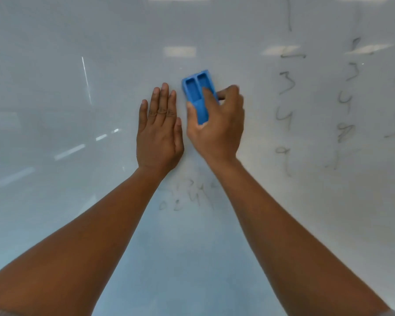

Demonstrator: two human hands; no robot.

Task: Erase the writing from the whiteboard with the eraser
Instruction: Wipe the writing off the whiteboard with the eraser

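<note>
Bare forearms reach up from the bottom corners of the view and converge toward the middle of the whiteboard [78, 213], whose glossy grey-white surface fills everything in sight. No frame or edge of the board shows on any side. Between the two wrists lies a patch of faint smudged writing [189, 197], small digits too blurred to read with certainty.

Farther up, the left hand [159, 131] lies flat on the board, palm down, fingers straight and close together, holding nothing. Just beside it to the right, the right hand [217, 124] grips the blue eraser [197, 94]: the thumb runs along the eraser's left side, one finger lies along its moulded back, and the other fingers curl round its right edge. The eraser stands lengthwise, tilted slightly left, with two rectangular recesses visible in its upper half; it bears no label that can be read. Its top end rises above both sets of fingertips.

To the right of the right hand, well apart from it, two columns of dark handwritten digits [285, 115] run down the board; the nearer column seems to include a 3, a 4 and a 9, the farther one a 4 and an 8, all blurred. More strokes sit at the far right margin. The board left of the left hand carries only pale reflections of ceiling lights [179, 51].
</note>
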